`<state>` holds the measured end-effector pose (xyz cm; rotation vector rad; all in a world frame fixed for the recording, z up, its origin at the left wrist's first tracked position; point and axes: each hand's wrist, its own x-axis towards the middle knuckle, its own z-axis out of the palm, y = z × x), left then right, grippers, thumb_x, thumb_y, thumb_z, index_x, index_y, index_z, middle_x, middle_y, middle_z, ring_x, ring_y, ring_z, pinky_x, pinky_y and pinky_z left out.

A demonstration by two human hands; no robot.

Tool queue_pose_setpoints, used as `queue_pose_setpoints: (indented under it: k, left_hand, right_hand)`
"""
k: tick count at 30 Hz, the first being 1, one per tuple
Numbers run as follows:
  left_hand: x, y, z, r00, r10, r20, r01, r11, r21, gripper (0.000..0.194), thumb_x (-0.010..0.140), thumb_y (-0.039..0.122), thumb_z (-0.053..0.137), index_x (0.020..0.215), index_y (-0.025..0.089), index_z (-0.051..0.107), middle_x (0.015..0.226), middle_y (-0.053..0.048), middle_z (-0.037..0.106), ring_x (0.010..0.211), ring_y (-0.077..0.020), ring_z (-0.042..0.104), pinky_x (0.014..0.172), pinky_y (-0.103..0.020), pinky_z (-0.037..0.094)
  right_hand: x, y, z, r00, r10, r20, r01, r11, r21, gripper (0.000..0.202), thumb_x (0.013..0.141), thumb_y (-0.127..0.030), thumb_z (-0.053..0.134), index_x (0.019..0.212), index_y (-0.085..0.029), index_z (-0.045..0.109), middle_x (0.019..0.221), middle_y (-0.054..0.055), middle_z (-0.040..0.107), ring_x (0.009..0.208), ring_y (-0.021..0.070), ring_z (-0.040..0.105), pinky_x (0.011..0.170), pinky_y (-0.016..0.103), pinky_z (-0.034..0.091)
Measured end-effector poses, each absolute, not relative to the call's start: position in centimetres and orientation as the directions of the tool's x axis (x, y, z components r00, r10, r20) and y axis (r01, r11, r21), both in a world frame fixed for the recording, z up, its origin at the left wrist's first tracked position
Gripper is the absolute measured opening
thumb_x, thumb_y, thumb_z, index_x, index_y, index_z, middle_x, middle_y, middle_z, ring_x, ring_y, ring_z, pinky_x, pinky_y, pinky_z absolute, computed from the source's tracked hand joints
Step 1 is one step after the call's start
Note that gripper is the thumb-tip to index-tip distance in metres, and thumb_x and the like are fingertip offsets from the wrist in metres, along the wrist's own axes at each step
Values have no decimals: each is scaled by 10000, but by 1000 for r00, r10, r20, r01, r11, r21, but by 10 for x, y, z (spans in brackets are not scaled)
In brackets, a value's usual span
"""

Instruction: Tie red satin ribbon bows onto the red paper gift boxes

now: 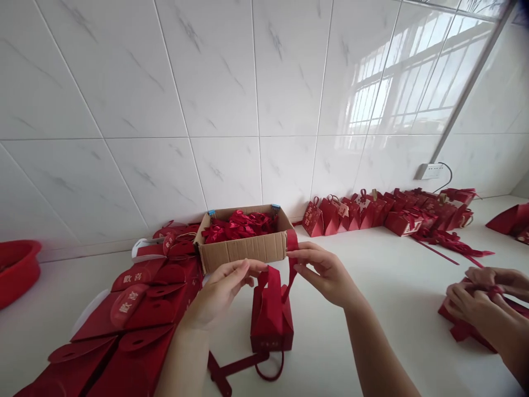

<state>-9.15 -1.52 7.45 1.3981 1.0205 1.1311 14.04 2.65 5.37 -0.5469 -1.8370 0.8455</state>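
A small red gift box (pixel 270 328) stands on the white table between my hands. A wide red ribbon (pixel 271 298) runs over its top, and a narrow red cord loops out at its near side. My left hand (pixel 221 292) is at the box's upper left, fingers curled, with the fingertips at the ribbon's raised fold; their grip is partly hidden. At the upper right, my right hand (pixel 324 273) pinches another upright stretch of ribbon between thumb and fingers. Flat red strips (pixel 243 365) lie on the table near the box's lower left.
Behind the box, a cardboard box (pixel 242 252) holds red ribbons. Several red boxes (pixel 140 300) fill the left, beside a red basin (pixel 19 270). Finished-looking red boxes (pixel 347 214) line the wall. At right, another person's hands (pixel 481 292) work on a red box.
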Motion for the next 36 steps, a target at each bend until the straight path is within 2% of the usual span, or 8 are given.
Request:
queue_pose_setpoints:
  k: [3,6,9,15,21,27,32,36]
  left_hand:
    - [-88,-19,80,116,985,128,110,-141,984,246,844,381,600,960,196,715,998,-66,707,948,-198,609,856,-306,452]
    - [-83,-21,88,135,981,138,162,-160,974,176,770,301,690,908,192,696,922,-40,710,884,-180,631,822,-288,478]
    - [-81,-19,92,109,982,151,202,-171,964,163,757,305,699,851,178,659,824,-31,698,809,-172,638,760,-279,496]
    - [-82,-16,93,85,944,319,276,-330,903,123,816,328,636,849,209,645,722,8,658,723,-129,610,687,-215,482]
    - [-69,-26,93,0,939,345,280,-331,901,158,795,299,654,931,220,663,734,3,699,724,-141,653,687,-213,505]
    - [-51,-31,92,-155,858,490,288,-435,853,117,772,272,680,880,230,672,835,6,677,685,-125,641,573,-186,504]
    - [-53,-26,84,-68,789,611,365,-550,751,144,790,203,668,919,262,690,928,8,664,778,-131,638,732,-228,541]
    - [-54,-25,80,-25,745,667,378,-610,696,160,812,166,642,913,281,691,932,12,660,869,-141,633,775,-229,536]
  right_hand:
    - [141,26,54,-367,699,614,-25,652,-758,290,885,-179,545,1128,-302,645,1115,68,615,968,200,584,779,349,502]
    - [140,24,56,-346,698,626,-51,653,-756,272,888,-181,548,1106,-303,657,1070,58,641,929,183,587,761,324,502]
    - [138,21,59,-339,690,640,-71,659,-749,258,891,-181,545,1086,-296,670,1027,53,661,913,176,592,770,315,502]
    - [135,15,64,-317,690,651,-69,668,-741,253,882,-198,557,1100,-264,668,955,60,657,874,179,594,767,328,502]
    - [133,13,63,-312,697,645,-79,658,-749,243,883,-196,559,1098,-244,661,934,68,658,876,187,603,775,349,508]
    - [129,9,63,-287,682,673,-52,690,-722,266,888,-148,532,1102,-252,651,900,58,657,816,176,619,745,357,533]
    - [131,3,66,-280,659,698,-20,723,-691,320,879,-100,511,1119,-263,646,985,68,636,796,165,623,705,341,550]
    - [132,-3,69,-271,663,698,-22,721,-693,318,879,-103,520,1130,-260,638,931,57,640,744,153,619,696,345,547]
